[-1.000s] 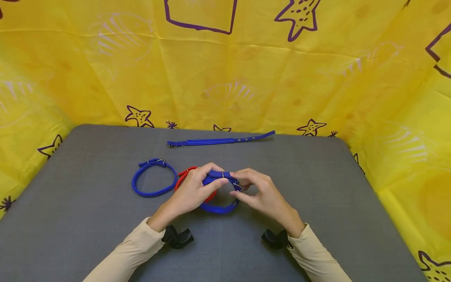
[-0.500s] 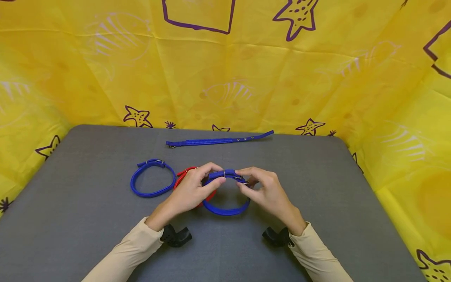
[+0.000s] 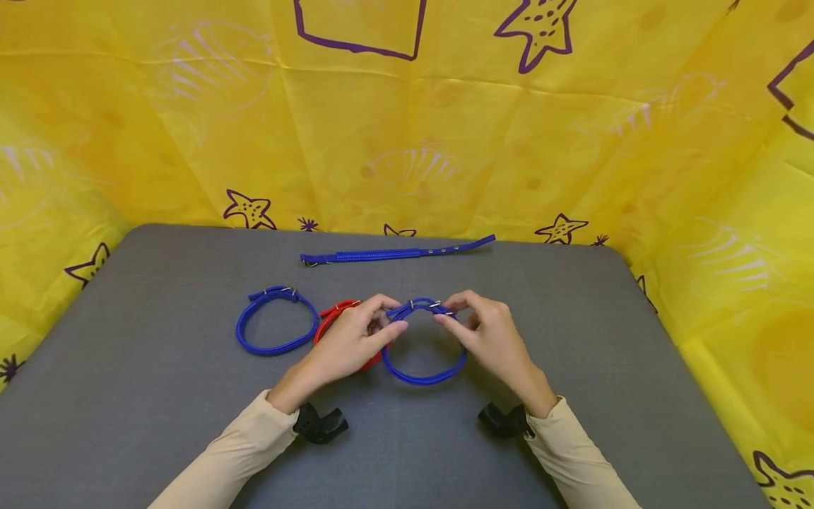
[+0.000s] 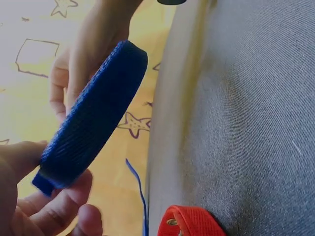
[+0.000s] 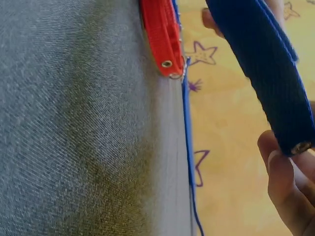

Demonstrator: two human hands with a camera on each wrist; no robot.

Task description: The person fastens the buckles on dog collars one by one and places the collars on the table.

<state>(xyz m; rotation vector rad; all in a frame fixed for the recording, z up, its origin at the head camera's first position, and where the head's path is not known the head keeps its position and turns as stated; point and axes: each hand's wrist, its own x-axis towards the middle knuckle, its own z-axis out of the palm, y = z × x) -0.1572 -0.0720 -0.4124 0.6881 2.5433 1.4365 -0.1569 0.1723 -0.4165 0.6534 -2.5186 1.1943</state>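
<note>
A blue buckled collar [image 3: 425, 380], closed into a loop, is held up off the table between both hands. My left hand [image 3: 352, 339] pinches it at the left, near the strap's tail, between thumb and fingers. At the buckle side my right hand [image 3: 490, 336] pinches the band. The wrist views show the blue webbing [image 4: 93, 113] close up, with a metal eyelet [image 5: 301, 147] beside the right fingertips. Behind my left hand lies a red collar [image 3: 327, 325], also looped and partly hidden by that hand.
Left of the red collar, a second blue looped collar [image 3: 276, 350] lies on the grey table [image 3: 159, 396]. Farther back, a blue collar [image 3: 381, 255] is stretched out straight near the rear edge. A yellow printed cloth [image 3: 407, 106] hangs behind and at the sides.
The held collar has shifted to the right and turned, so its loop now shows rounder. My right hand has moved slightly right with it; the collars on the table stay put.
</note>
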